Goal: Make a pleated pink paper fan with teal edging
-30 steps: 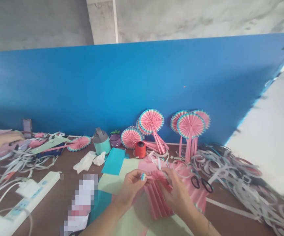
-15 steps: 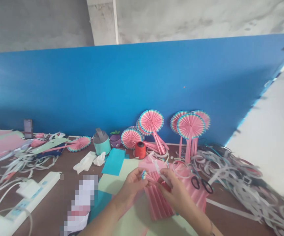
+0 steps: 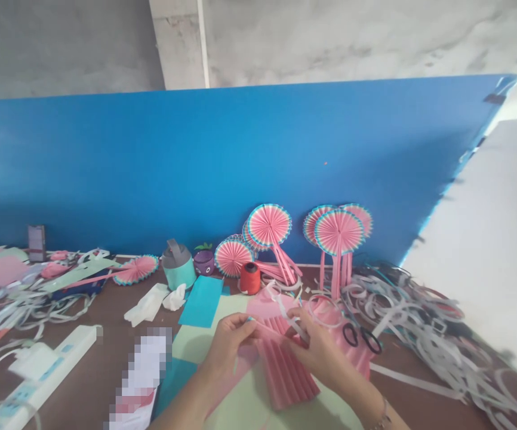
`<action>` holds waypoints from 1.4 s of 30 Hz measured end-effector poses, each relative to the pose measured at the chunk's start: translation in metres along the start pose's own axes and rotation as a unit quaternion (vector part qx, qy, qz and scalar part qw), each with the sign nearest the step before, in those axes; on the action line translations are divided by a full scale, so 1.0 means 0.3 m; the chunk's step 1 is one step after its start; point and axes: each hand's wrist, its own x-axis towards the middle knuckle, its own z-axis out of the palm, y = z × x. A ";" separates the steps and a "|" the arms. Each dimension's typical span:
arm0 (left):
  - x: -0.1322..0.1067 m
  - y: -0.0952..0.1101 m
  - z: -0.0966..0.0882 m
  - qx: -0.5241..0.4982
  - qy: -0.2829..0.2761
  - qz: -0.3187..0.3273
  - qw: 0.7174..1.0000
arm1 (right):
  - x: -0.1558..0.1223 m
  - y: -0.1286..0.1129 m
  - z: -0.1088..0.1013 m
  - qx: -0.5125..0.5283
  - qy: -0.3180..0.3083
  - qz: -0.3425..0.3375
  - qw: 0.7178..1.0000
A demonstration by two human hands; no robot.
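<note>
Two-handedly pinching folded pink strip (image 3: 268, 329) between left hand (image 3: 234, 337) and right hand (image 3: 307, 341), above pleated pink paper (image 3: 288, 375), now with striped tip (image 3: 250, 319) more covered, so seemingly regripped and still being worked.

Extends left forearm (image 3: 191, 388) and right forearm (image 3: 359, 388) inward from the lower edge of view, converging toward centre. Holds left hand (image 3: 228, 343) with thumb and forefinger pinched together. Holds right hand (image 3: 314, 346) near the left, across a narrow gap, with fingers bent and thumb pointing leftward. Shows right fingertips only partly.
</note>
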 end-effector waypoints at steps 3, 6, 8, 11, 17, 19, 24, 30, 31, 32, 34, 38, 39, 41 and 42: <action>0.007 0.005 -0.008 -0.024 0.006 -0.001 1.000 | 0.011 0.021 -0.019 0.022 -0.007 0.021 1.000; 0.018 0.008 -0.020 -0.051 0.009 -0.011 0.999 | 0.020 0.051 -0.035 0.045 -0.004 0.040 0.998; 0.027 0.006 -0.027 -0.061 0.003 -0.018 0.998 | 0.026 0.066 -0.042 0.059 -0.004 0.049 0.997; 0.036 0.000 -0.036 -0.067 0.002 -0.030 0.997 | 0.033 0.076 -0.046 0.074 -0.016 0.063 0.995; 0.045 -0.011 -0.042 -0.050 0.028 -0.023 0.998 | 0.037 0.082 -0.036 0.112 0.002 0.070 0.991; 0.045 -0.012 -0.039 -0.051 0.034 -0.017 0.998 | 0.040 0.096 -0.029 0.123 0.009 0.079 0.989; 0.042 -0.013 -0.029 -0.063 0.049 -0.021 0.997 | 0.052 0.113 -0.040 0.131 0.089 0.035 0.987; 0.031 -0.043 -0.009 -0.067 0.075 -0.009 0.995 | 0.013 0.033 -0.044 0.174 0.138 -0.032 0.975; 0.028 -0.048 -0.005 -0.064 0.071 -0.009 0.995 | 0.002 0.018 -0.030 0.190 0.080 -0.034 0.978; 0.025 -0.051 -0.001 -0.062 0.065 -0.009 0.996 | -0.007 0.006 -0.012 0.198 0.031 -0.031 0.979; 0.017 -0.053 0.008 -0.059 0.048 -0.007 0.997 | -0.018 -0.011 0.026 0.196 -0.042 -0.023 0.979; 0.003 -0.042 0.024 -0.090 0.014 -0.028 0.995 | -0.013 -0.017 0.072 0.156 -0.044 -0.030 0.986; 0.000 -0.037 0.028 -0.099 0.011 -0.037 0.994 | -0.008 -0.016 0.073 0.152 -0.038 -0.033 0.987; -0.005 -0.023 0.035 -0.111 0.011 -0.054 0.992 | 0.000 -0.014 0.068 0.152 -0.035 -0.046 0.987; -0.008 -0.016 0.038 -0.115 0.011 -0.059 0.992 | 0.004 -0.013 0.064 0.155 -0.035 -0.055 0.986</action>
